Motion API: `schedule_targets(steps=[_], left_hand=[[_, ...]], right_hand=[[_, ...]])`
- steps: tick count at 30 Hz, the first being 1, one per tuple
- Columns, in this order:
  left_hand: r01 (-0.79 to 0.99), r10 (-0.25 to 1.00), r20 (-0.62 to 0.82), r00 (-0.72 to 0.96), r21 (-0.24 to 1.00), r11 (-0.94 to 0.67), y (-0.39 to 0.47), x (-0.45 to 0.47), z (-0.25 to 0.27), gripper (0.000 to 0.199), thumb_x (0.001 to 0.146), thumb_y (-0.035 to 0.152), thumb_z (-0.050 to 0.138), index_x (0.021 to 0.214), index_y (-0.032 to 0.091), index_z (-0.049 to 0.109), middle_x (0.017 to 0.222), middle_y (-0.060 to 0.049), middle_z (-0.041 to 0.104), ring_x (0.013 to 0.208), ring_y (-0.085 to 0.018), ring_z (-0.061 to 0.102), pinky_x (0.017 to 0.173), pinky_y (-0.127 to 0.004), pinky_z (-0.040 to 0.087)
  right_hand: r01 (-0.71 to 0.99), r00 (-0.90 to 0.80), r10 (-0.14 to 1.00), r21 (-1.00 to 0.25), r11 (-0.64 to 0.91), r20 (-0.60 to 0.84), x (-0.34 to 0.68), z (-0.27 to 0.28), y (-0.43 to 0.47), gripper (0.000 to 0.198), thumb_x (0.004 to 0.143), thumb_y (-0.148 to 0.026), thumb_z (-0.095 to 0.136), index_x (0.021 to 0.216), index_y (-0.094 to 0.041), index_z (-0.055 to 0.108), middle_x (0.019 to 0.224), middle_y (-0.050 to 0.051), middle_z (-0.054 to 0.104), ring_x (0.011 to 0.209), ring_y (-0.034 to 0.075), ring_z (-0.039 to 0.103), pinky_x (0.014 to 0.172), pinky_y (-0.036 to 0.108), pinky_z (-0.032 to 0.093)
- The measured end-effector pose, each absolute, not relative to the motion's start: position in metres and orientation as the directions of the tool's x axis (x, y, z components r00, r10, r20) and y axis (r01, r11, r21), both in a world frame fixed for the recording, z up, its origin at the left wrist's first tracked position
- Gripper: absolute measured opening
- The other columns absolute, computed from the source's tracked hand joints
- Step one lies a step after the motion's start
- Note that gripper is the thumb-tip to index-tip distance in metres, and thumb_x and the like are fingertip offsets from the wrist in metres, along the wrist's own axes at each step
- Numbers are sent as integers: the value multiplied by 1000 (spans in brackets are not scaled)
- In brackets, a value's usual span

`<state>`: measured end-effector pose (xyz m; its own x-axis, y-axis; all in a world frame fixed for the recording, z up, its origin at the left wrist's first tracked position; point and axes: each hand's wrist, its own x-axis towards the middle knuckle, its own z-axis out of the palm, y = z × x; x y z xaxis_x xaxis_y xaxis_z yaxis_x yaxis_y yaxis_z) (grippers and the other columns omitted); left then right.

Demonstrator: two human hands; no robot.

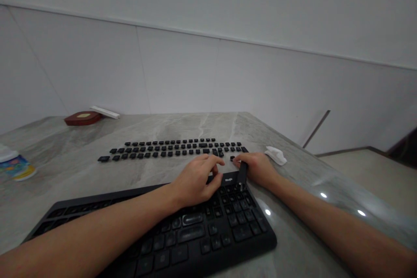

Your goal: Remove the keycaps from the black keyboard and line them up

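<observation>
A black keyboard (192,233) lies at an angle on the marbled table, with bare sockets along its upper rows and keycaps on its lower ones. My left hand (198,181) hovers over its upper part, fingers bent, thumb and forefinger apart, nothing between them. In my right hand (257,167), at the keyboard's upper right corner, is a black keycap puller (242,175), its metal-tipped end pointing down at the keys. The fingertips of that hand touch or nearly touch a loose black keycap (232,158) on the table. Beyond the keyboard, loose keycaps (169,147) lie in rows.
Right of my right hand lies a crumpled white tissue (276,155). A dark red box (83,117) and a white strip (106,112) rest at the back left. A colourful tub (16,165) stands at the left edge. A pale wall (182,74) rises behind the table.
</observation>
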<state>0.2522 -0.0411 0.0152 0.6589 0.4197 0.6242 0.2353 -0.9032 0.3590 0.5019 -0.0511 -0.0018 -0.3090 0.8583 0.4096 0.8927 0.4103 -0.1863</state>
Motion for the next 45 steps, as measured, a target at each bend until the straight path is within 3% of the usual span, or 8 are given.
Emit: schedule_targets(steps=[5,12,21,30,36,45], left_hand=[[236,420,620,663,359,-903,-41,252,15,23,87,16,49,108,14,55,81,-5,63,82,-20,60,77,-36,52],[230,404,635,658,340,-912,-41,253,15,23,86,14,47,107,14,55,80,-5,62,80,-20,59,75,-35,51],[251,417,618,667,341,-906,-41,252,14,24,85,13,47,107,14,56,82,-6,62,82,-20,59,76,-35,51],[235,409,621,668,345,-909,-41,253,14,24,85,13,46,106,14,56,80,-6,62,80,-20,59,74,-35,51],[233,401,629,666,335,-913,-41,252,15,24,84,12,47,106,13,56,80,-6,62,79,-20,59,73,-34,51],[232,390,629,672,321,-918,-40,252,14,25,85,12,47,108,14,55,81,-5,62,80,-20,58,74,-34,50]], right_hand=[[894,-297,867,-202,400,400,500,-3,-52,20,90,-21,56,94,-18,76,92,9,78,82,24,73,75,32,54],[916,-230,883,-215,338,410,498,0,-55,26,92,-22,51,103,-16,75,90,12,77,76,25,73,67,31,52],[936,-232,900,-166,310,370,499,-6,-51,32,92,-23,52,119,-21,70,95,11,77,80,25,73,68,32,52],[955,-198,917,-144,261,346,496,-5,-52,33,92,-26,54,121,-22,69,86,9,77,73,24,72,64,30,50],[959,-177,923,-151,240,343,495,-2,-53,28,92,-23,52,110,-20,73,90,10,78,78,23,73,68,28,51],[966,-191,930,-108,235,313,495,-7,-52,34,92,-26,52,122,-24,68,87,9,77,76,24,72,68,31,51]])
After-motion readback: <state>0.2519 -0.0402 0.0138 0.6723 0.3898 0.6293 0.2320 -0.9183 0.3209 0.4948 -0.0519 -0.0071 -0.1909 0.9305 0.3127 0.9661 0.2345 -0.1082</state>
